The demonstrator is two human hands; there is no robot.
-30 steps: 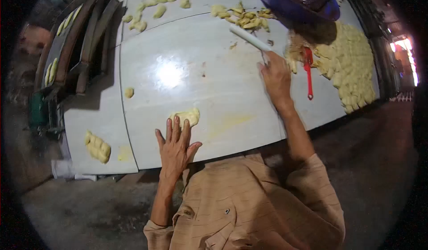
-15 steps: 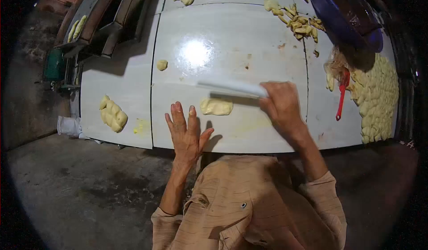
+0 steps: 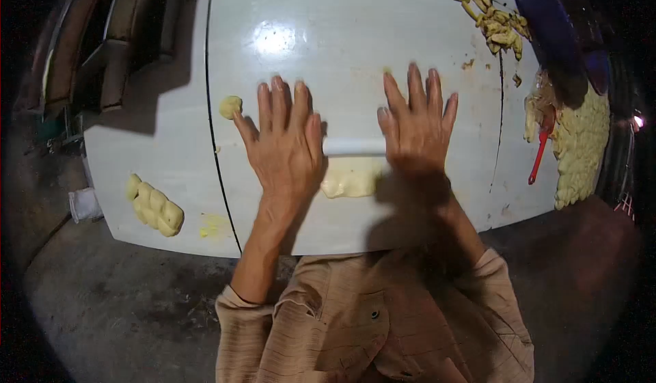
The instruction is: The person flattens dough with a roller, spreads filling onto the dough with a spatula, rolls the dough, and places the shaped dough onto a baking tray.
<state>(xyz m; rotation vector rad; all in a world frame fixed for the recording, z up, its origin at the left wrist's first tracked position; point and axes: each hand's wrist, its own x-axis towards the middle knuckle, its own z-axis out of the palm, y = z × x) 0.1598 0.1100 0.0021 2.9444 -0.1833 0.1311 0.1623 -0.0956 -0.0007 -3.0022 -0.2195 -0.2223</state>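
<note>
A white rolling pin (image 3: 354,146) lies crosswise on the white table, its ends hidden beneath my hands. My left hand (image 3: 283,147) rests flat over its left end, fingers spread and pointing away from me. Over the right end lies my right hand (image 3: 418,127), also with fingers stretched out. Just on my side of the pin is a flattened piece of pale yellow dough (image 3: 348,181), partly in the shadow of my right arm. A small dough ball (image 3: 231,107) sits by my left little finger.
Several dough pieces (image 3: 157,207) lie in a cluster at the left. To the right are a red-handled tool (image 3: 539,154), a plastic bag (image 3: 540,99), a mass of dough pieces (image 3: 581,151) and a dark purple basin (image 3: 557,24). Brownish-yellow pieces (image 3: 502,28) lie beside the basin. Dark metal trays (image 3: 89,48) stand upper left.
The rolling pin, held raised in my right hand before, is now down at the dough's far edge. My right hand has opened flat, and my left hand has moved forward onto the pin.
</note>
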